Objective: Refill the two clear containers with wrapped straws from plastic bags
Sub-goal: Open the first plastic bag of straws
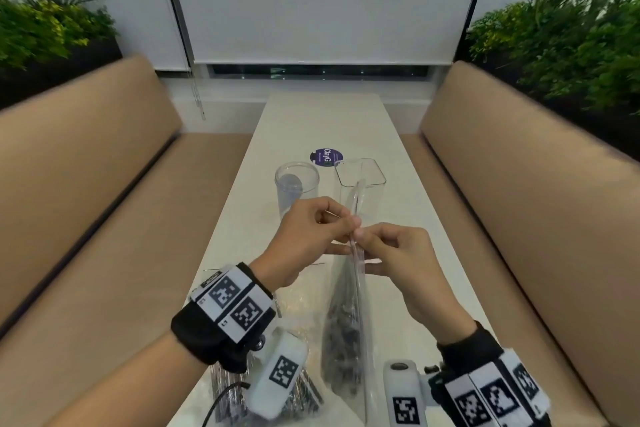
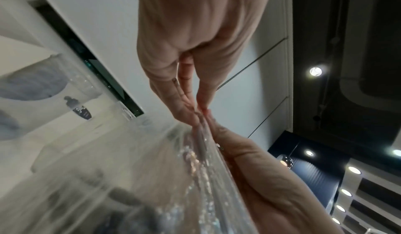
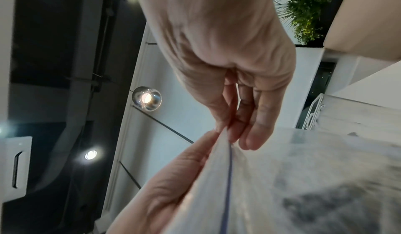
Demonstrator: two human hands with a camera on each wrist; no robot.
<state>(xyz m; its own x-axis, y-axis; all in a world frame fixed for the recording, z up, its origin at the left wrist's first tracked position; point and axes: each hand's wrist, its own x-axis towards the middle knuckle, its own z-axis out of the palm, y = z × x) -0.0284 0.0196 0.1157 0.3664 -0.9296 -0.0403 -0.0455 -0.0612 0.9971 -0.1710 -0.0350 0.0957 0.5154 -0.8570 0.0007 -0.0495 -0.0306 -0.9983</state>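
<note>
From the head camera, a clear plastic bag (image 1: 346,315) of dark wrapped straws stands upright on the pale desk (image 1: 391,135), and both hands meet at its top edge: the left hand (image 1: 304,236) and the right hand (image 1: 394,253) each pinch one side of the mouth strip between thumb and fingers, seemingly to pull it apart. Beyond them stand the two targets, a round container (image 1: 296,189) and a square container (image 1: 362,180), both looking empty. A second bag (image 1: 242,388) of straws lies flat under the left wrist. The film should be light, limp and slick, so it is best taken right at the stiffer strip along the top, where the fingers now sit; the straws inside look light and likely to slide out in a bunch. A purple round sticker (image 1: 326,156) behind the containers reads "ClayG"; its smaller print is too small to read. In the left wrist view, the left fingers (image 2: 184,104) are closed narrowly on the crinkled rim, thumb against forefinger, with the right hand pressed on the other side. In the right wrist view, the right fingers (image 3: 249,126) nip the same edge, which carries a thin blue line; no writing shows on the bag.
</note>
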